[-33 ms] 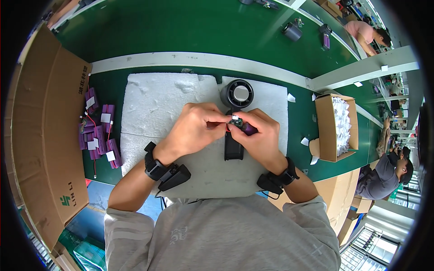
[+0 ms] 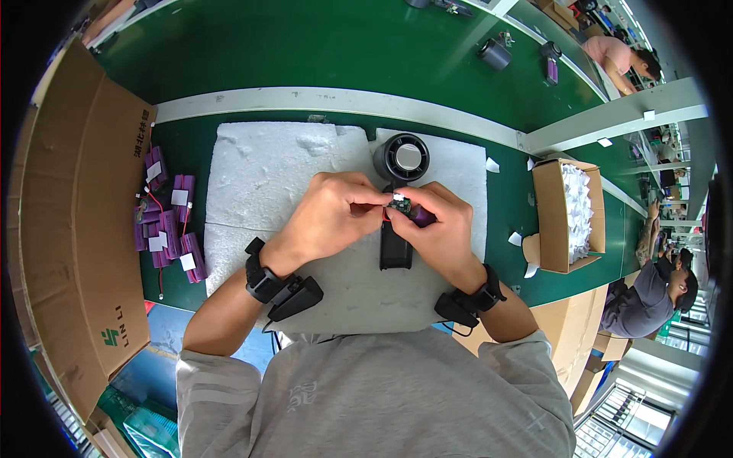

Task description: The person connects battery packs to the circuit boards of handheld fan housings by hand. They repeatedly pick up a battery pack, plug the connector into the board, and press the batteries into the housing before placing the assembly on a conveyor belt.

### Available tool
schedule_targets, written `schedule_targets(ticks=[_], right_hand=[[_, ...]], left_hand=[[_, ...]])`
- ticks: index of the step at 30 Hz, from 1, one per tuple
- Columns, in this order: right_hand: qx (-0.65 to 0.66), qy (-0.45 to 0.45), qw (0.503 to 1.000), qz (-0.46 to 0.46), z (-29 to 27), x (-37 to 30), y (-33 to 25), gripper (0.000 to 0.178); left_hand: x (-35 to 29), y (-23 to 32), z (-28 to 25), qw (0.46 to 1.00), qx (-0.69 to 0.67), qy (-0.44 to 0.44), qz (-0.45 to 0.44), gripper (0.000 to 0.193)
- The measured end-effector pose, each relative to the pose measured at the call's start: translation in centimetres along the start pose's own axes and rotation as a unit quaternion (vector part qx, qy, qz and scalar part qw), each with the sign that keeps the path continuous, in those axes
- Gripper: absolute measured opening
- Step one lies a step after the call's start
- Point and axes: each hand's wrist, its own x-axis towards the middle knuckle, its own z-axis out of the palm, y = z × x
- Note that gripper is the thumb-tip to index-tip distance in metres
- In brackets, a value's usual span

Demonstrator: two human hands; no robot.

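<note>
A black handheld fan (image 2: pixel 402 157) with a round head and a straight handle (image 2: pixel 395 252) lies on a white foam sheet (image 2: pixel 267 164). Above its handle, my right hand (image 2: pixel 441 221) grips a purple battery pack (image 2: pixel 422 217), mostly hidden by the fingers. A small green circuit board (image 2: pixel 400 204) with a white connector (image 2: pixel 398 197) shows between my two hands. My left hand (image 2: pixel 334 217) is closed in a pinch at the board's left edge, where a bit of red wire shows. Exactly what its fingertips hold is hidden.
Several purple battery packs (image 2: pixel 169 229) with wires lie left, beside a tall cardboard box (image 2: pixel 99 206). An open carton (image 2: pixel 546 217) of white paper pieces stands right. A white rail (image 2: pixel 328 99) crosses behind the foam. Other people sit at the far right.
</note>
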Motion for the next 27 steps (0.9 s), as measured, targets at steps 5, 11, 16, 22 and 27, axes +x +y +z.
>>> schedule_targets(ticks=[5, 11, 16, 22, 27], right_hand=[[0.008, -0.039, 0.999, 0.022, -0.6, 0.2, -0.2, 0.027], [0.007, -0.135, 0.989, 0.057, -5.3, 4.4, 1.0, 0.025], [-0.258, 0.110, 0.960, 0.028, -9.0, 17.0, 9.8, 0.036], [-0.375, 0.072, 0.891, 0.245, -14.3, 30.5, 26.9, 0.073], [-0.241, -0.036, 0.908, 0.342, -16.7, 33.5, 33.8, 0.091]], left_hand=[[0.3, -0.1, -0.3, 0.999, -0.027, -0.023, -0.025, 0.024], [0.0, -0.4, -0.8, 0.998, -0.042, -0.024, -0.030, 0.023], [0.1, 0.0, -0.7, 0.998, -0.053, -0.013, -0.024, 0.022], [0.2, -0.6, -0.1, 0.998, -0.068, -0.007, -0.004, 0.021], [0.2, -0.5, -0.1, 0.997, -0.079, -0.007, 0.007, 0.021]])
